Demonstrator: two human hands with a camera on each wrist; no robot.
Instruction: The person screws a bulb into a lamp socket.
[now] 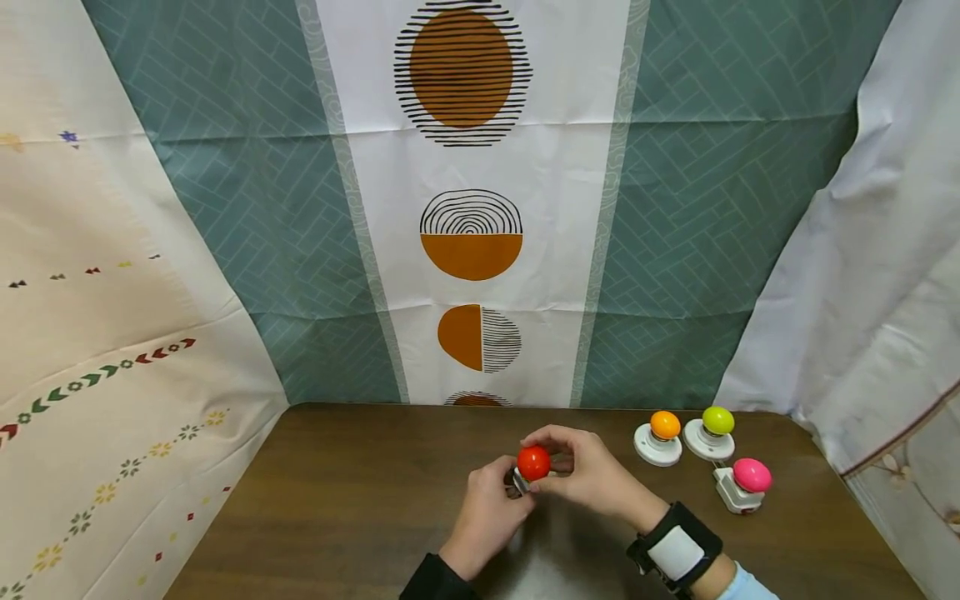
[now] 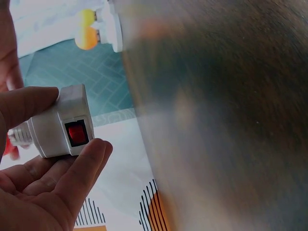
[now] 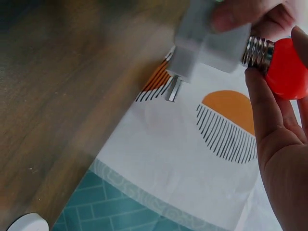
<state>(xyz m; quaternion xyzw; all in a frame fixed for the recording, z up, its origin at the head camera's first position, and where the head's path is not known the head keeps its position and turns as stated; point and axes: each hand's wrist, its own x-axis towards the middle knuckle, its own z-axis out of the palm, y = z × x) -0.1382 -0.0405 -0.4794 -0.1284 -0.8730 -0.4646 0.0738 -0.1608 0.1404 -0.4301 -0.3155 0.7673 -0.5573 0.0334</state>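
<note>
My left hand (image 1: 483, 512) grips a white plug-in lamp socket (image 2: 48, 127) between thumb and fingers, raised over the table. A red rocker switch (image 2: 77, 133) shows on the socket's side, and a flat metal prong (image 3: 174, 90) sticks out of its end in the right wrist view. With its thumb and fingers, my right hand (image 1: 592, 475) holds a round red bulb (image 1: 533, 462). The bulb's threaded metal base (image 3: 258, 53) is at the socket's mouth, several threads still exposed. Fingers hide part of the socket in the head view.
At the back right of the brown table (image 1: 360, 500) stand an orange bulb (image 1: 665, 425) and a yellow-green bulb (image 1: 718, 420) on round white bases. A pink bulb (image 1: 752, 475) in a white socket lies in front of them. Patterned cloth (image 1: 675, 250) hangs behind the table.
</note>
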